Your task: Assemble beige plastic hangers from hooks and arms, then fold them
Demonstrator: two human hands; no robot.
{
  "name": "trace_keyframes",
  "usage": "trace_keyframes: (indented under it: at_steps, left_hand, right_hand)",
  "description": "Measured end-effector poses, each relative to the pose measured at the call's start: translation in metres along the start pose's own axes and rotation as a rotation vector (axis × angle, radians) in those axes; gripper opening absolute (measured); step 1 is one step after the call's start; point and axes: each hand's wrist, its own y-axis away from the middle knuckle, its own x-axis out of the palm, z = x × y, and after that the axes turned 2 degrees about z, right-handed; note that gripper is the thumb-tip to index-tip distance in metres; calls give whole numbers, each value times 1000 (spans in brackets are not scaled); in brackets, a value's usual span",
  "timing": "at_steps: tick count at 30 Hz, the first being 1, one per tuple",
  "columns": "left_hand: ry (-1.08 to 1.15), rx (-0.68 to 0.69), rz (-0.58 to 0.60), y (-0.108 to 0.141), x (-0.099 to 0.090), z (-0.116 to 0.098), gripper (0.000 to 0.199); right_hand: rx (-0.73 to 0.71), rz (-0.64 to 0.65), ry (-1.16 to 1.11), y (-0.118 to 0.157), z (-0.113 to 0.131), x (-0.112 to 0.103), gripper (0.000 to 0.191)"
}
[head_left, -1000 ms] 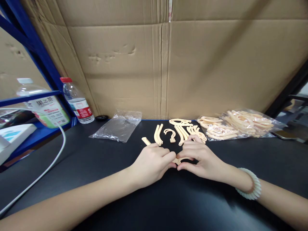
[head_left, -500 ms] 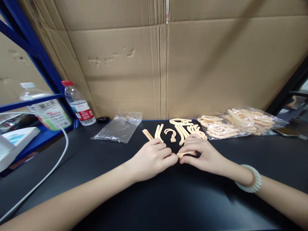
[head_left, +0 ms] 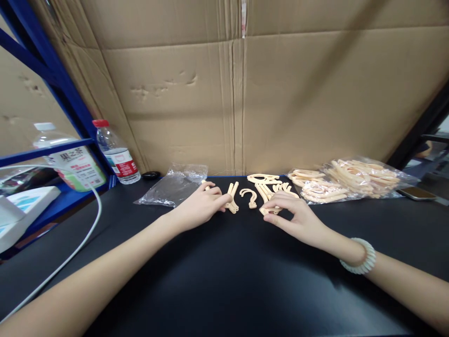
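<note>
My left hand [head_left: 201, 205] has moved beside a pair of cream plastic hanger arms [head_left: 233, 199], with its fingertips touching them. The end of another cream hanger arm [head_left: 206, 184] sticks out beyond its curled fingers; the rest is hidden by the hand. Between thumb and fingers, my right hand [head_left: 294, 213] pinches a cream hanger piece [head_left: 264, 211], mostly covered by the fingers. A hanger hook [head_left: 249, 196] lies between the hands. Beyond the right hand lie more hanger arms [head_left: 262, 189] and several small hooks [head_left: 285, 188], partly hidden.
A hanger-shaped piece [head_left: 263, 178] lies at the table's back edge. Clear bags of cream parts [head_left: 365, 178] sit back right, near a phone [head_left: 417, 193]. An empty plastic bag [head_left: 164, 187], a red-capped bottle [head_left: 117, 154] and a white cable [head_left: 89, 229] are left. Cardboard [head_left: 182, 103] stands behind.
My hands have separated. The left hand has moved left and away from me, to the pair of hanger arms. The right hand, still pinching its piece, has shifted slightly away from me.
</note>
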Motion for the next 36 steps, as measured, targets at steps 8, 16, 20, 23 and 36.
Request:
trace_keyframes:
  at_steps: [8,16,20,23,36]
  left_hand:
    - [174,-4,-3,4,8,1,29]
    - [228,-159,-114,4,18,-15,29]
    - [331,-179,-175,1,24,-28,31]
    - [365,-130,-171,0,28,-31,31]
    - [379,-87,-130,-1,29,-26,26]
  right_hand:
    - [24,-31,-12,0,-1,1,15]
    - [-19,-27,72,-3,-15,-1,15]
    - [-58,37,159,-13,-25,0,18]
    - [-76,104,223,-24,-26,7,18]
    - [-8,198,207,-34,-43,-12,34]
